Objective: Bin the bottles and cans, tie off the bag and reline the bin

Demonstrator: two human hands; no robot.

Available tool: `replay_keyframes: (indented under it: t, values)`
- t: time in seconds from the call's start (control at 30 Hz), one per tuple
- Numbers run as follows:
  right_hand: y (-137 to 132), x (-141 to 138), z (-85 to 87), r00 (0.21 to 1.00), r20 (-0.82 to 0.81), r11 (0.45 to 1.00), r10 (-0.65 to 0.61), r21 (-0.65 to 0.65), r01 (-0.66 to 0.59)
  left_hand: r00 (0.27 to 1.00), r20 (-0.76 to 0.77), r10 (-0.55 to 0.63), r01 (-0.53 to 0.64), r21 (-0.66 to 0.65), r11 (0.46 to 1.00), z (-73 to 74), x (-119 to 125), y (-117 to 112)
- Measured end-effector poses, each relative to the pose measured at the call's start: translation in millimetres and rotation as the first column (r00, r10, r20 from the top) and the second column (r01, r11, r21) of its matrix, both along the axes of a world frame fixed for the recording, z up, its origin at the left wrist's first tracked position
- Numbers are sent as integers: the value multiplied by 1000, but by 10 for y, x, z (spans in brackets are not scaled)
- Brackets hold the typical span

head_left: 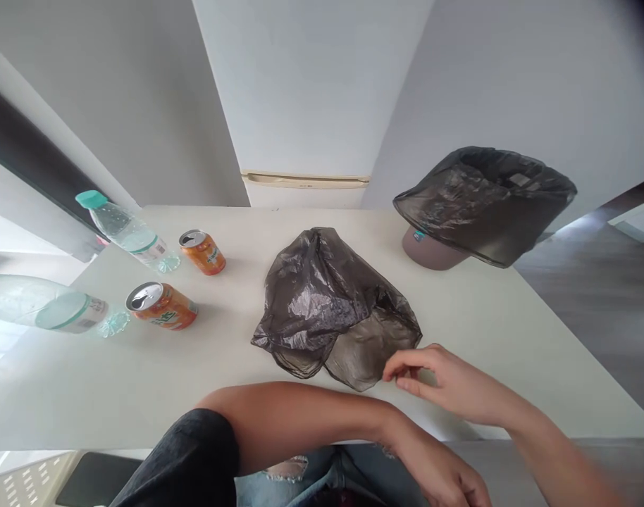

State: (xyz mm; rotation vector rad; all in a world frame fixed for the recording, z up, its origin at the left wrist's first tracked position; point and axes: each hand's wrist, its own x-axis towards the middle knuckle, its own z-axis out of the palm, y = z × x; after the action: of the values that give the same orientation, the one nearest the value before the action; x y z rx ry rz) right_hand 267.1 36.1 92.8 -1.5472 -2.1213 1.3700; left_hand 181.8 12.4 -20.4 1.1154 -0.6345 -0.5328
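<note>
A dark, crumpled plastic bag point(322, 303) is spread on the white table in front of me. My right hand point(432, 377) hovers by its near right edge, with thumb and fingers curved but apart. Its fingertips are at or just beside the bag's edge; whether they touch it I cannot tell. My left forearm crosses low in front of me, and my left hand point(443, 468) is at the bottom edge of view, below the right hand. Its fingers bend downward and are partly cut off, so what they hold, if anything, is hidden.
On the left of the table point(237, 387) stand two orange drink cans point(203, 252) and two clear bottles, one with a green cap point(91, 199). A brownish bin point(432, 252) lined with a dark bag point(485, 204) stands at the back right. A fridge point(306, 105) is behind.
</note>
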Motion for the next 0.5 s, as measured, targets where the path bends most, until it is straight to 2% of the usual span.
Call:
replay_keyframes:
  t: [0.07, 0.13, 0.17, 0.23, 0.3, 0.37, 0.5]
  values:
    - [-12, 18, -8, 998, -5, 992, -65, 109, 65, 996, 71, -62, 61, 13, 998, 45, -17, 31]
    - [46, 89, -130, 982, 35, 930, -185, 329, 163, 985, 127, -118, 115, 30, 993, 113, -25, 74]
    - [78, 131, -224, 974, 62, 883, -219, 438, 170, 980, 139, -140, 135, 45, 990, 153, -30, 97]
    - [101, 196, -434, 970, 138, 816, -202, 571, 88, 980, 133, -150, 142, 68, 988, 234, -49, 136]
    - [41, 204, -608, 965, 213, 786, -156, 618, -9, 983, 122, -138, 130, 76, 989, 301, -77, 158]
    - [-92, 151, -705, 951, 267, 756, -159, 652, -57, 986, 115, -123, 114, 80, 990, 336, -99, 161]
    - [-415, -22, -732, 933, 280, 722, -224, 691, -34, 992, 105, -70, 61, 84, 995, 282, -75, 99]
